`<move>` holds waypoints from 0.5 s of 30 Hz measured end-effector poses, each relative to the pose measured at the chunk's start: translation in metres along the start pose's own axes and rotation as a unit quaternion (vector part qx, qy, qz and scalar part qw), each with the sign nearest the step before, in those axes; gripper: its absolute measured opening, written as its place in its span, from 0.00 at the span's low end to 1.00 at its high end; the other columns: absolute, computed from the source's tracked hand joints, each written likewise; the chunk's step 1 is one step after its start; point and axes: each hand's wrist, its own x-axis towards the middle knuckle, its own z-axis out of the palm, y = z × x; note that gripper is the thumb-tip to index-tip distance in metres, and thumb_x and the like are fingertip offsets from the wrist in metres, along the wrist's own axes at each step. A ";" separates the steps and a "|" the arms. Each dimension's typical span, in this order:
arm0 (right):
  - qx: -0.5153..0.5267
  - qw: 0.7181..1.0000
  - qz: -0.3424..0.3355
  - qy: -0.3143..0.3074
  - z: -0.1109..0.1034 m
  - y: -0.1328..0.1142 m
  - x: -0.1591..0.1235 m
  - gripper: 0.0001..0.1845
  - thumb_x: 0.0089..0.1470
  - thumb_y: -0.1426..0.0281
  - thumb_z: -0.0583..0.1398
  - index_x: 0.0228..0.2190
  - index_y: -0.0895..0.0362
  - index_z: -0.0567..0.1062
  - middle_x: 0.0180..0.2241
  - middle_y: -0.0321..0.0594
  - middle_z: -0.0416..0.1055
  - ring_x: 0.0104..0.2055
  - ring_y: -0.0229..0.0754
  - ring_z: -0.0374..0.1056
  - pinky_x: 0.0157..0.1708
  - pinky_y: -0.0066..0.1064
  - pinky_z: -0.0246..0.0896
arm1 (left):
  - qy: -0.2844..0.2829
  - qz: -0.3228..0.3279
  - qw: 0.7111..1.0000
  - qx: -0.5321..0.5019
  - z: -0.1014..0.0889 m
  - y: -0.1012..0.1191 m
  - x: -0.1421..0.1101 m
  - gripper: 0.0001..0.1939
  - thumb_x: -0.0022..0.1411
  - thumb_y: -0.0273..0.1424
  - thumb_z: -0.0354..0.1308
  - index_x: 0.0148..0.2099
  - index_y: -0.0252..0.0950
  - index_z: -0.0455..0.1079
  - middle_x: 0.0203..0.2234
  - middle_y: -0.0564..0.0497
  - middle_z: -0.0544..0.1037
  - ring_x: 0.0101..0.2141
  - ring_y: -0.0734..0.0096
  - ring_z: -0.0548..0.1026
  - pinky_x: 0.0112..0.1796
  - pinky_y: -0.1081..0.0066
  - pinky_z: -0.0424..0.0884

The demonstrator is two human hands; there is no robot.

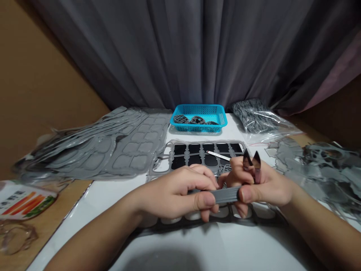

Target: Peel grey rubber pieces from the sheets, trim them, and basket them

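Strips [227, 195]: nearer you than the basket [199, 128]; seemed bendy (perhaps slippery).
Best-held ends: left hand [182, 192], right hand [265, 188] pinched them.

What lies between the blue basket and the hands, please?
In the head view, a grey sheet with openings, a white stick and thin grey strands lie there.

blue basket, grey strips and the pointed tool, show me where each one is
Blue basket [197, 109]: head view, on its back wall.
Grey strips [226, 195]: head view, on the exposed middle of the stack.
Pointed tool [257, 164]: head view, on the right-hand one of its two prongs.
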 end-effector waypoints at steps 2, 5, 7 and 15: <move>-0.004 1.000 0.001 0.002 -0.002 -0.002 -0.001 0.19 0.54 0.68 0.60 0.25 0.54 0.53 0.21 0.34 0.68 0.24 0.35 0.68 0.26 0.28 0.61 | -0.001 0.013 1.000 -0.011 -0.002 0.001 -0.002 0.17 0.67 0.36 0.47 0.33 0.32 0.72 0.20 0.47 0.77 0.39 0.66 0.69 0.48 0.68 0.61; -0.020 1.000 0.004 0.006 -0.004 -0.004 0.000 0.19 0.55 0.66 0.60 0.24 0.54 0.52 0.21 0.33 0.68 0.22 0.33 0.66 0.26 0.27 0.59 | -0.003 0.034 0.999 -0.024 -0.004 0.001 -0.003 0.14 0.66 0.32 0.48 0.33 0.31 0.72 0.21 0.47 0.77 0.38 0.66 0.70 0.47 0.68 0.62; -0.030 1.000 -0.006 0.007 -0.006 -0.003 0.001 0.19 0.55 0.65 0.60 0.24 0.53 0.52 0.20 0.33 0.68 0.21 0.33 0.65 0.25 0.27 0.58 | -0.004 0.038 0.999 -0.029 -0.004 0.001 -0.004 0.12 0.65 0.30 0.49 0.34 0.31 0.71 0.22 0.47 0.77 0.37 0.65 0.71 0.48 0.67 0.62; -0.020 0.999 -0.036 -0.013 -0.026 0.011 0.004 0.19 0.55 0.64 0.59 0.25 0.53 0.53 0.19 0.34 0.72 0.24 0.37 0.68 0.31 0.32 0.61 | -0.016 0.018 0.992 -0.122 0.003 0.002 -0.008 0.15 0.58 0.27 0.56 0.49 0.31 0.69 0.31 0.45 0.80 0.37 0.63 0.75 0.54 0.60 0.56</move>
